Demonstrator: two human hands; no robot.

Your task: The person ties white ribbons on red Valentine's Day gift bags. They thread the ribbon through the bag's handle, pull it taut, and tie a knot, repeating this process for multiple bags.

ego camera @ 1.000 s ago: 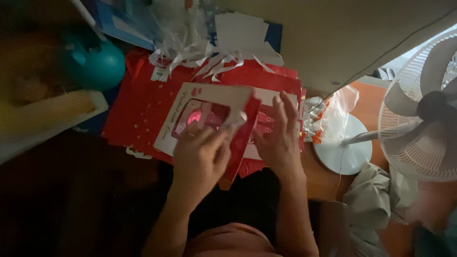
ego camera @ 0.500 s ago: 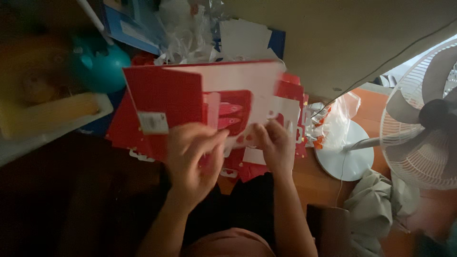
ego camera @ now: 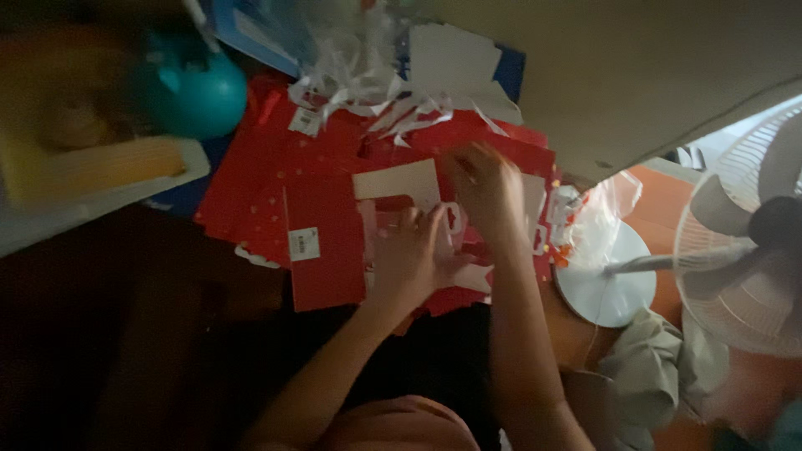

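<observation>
Red card covers most of the desk (ego camera: 251, 351) under both hands: a stack of red sheets (ego camera: 251, 192), and on top of it a folded red card piece (ego camera: 330, 250) with a small white sticker (ego camera: 304, 243) and a pale cut-out panel (ego camera: 397, 179) at its upper edge. The folded piece lies flat, its long axis running away from the person and toward the far side of the desk, the sticker side lying left of the fingers.

The left hand (ego camera: 409, 255) rests palm down on the card's right part, fingers (ego camera: 430, 219) bent and pressing on a pinkish window section; whether they pinch anything or only press is blurred and cannot be told. The left forearm comes up from the lower left at a slant. The right hand (ego camera: 484, 188) lies just beyond and to the right of it, fingers curled down onto the red card near the pale panel; its grip cannot be made out either. The right forearm runs nearly straight up from the bottom edge.

Beyond the fingers lies a heap of white paper scraps (ego camera: 368, 92). Far to the left sits a teal round object (ego camera: 196, 96) beside a yellow and white tray (ego camera: 100, 171). To the right are a clear plastic bag (ego camera: 606, 205) and a white standing fan (ego camera: 743, 242) on its round base.
</observation>
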